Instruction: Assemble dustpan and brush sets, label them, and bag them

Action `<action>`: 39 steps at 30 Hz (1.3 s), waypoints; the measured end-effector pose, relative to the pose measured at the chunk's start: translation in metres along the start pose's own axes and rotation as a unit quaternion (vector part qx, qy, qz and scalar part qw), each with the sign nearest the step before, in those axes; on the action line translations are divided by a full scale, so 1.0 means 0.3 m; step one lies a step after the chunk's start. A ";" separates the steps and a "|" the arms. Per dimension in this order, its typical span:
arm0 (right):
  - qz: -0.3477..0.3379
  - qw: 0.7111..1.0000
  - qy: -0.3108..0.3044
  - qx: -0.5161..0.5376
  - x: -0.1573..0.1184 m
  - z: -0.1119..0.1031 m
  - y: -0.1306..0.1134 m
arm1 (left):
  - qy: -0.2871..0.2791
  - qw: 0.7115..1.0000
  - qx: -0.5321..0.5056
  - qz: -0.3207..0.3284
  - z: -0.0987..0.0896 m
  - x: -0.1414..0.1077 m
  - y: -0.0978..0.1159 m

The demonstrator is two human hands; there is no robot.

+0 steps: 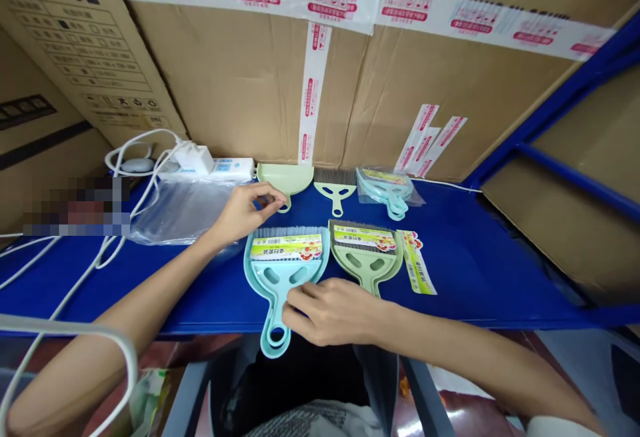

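Pale-blue plastic, a dustpan-and-brush set point(283, 278), lies on the blue counter point(465, 260), nested and label up. Taking 12 o'clock as away from the person, its long axis runs roughly 12 to 6, bristles at the far end, the ringed handle leaning slightly toward 7 and overhanging the near edge. The right hand point(333, 310) is the nearer one, coming in from 4 o'clock; its fingers are curled together at the handle's right side, so the handle lies at 9 o'clock from them. Whether they clamp it or only rest against it: cannot tell. Left hand point(245, 210): reaches from 7 o'clock to the handle of a pale-green dustpan point(287, 174), whose body lies at 12 from the fingertips. Thumb and forefinger nearly meet; grip on that handle cannot be confirmed. Green brush point(336, 192) is at 3 o'clock from those tips, bristles away. Green set point(367, 262) sits at 1 o'clock from the right hand, handle partly hidden behind it; a loose label point(419, 264) is just beside that set.
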State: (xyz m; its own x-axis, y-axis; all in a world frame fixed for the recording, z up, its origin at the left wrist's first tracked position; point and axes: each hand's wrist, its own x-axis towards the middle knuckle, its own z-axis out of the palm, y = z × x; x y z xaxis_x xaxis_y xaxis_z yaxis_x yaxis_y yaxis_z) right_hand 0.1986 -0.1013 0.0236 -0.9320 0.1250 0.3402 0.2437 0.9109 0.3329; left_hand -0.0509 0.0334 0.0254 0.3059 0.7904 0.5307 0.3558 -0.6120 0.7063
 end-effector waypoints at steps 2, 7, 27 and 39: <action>-0.007 1.000 0.002 0.020 -0.011 -0.019 -0.007 | 0.025 0.998 -0.053 -0.038 -0.006 0.009 0.002; -0.020 0.999 0.020 0.041 -0.038 -0.105 -0.006 | 0.128 0.953 -0.242 -0.126 -0.042 0.043 0.004; 0.039 0.989 -0.052 -0.132 -0.001 -0.053 0.390 | -0.131 0.838 -0.481 -0.224 0.121 -0.047 0.106; 0.539 0.543 0.167 0.622 -0.223 -0.078 0.506 | -0.220 0.812 -0.486 -0.235 0.027 -0.032 0.110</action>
State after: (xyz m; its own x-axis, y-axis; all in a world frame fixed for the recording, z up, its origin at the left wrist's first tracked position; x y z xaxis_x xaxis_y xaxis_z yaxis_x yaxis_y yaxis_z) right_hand 0.3043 0.0194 0.0720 -0.2769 0.9599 -0.0432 0.0358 -0.0346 -0.9988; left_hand -0.0349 0.0053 0.0398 0.6996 0.7140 0.0275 -0.2760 0.2345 0.9321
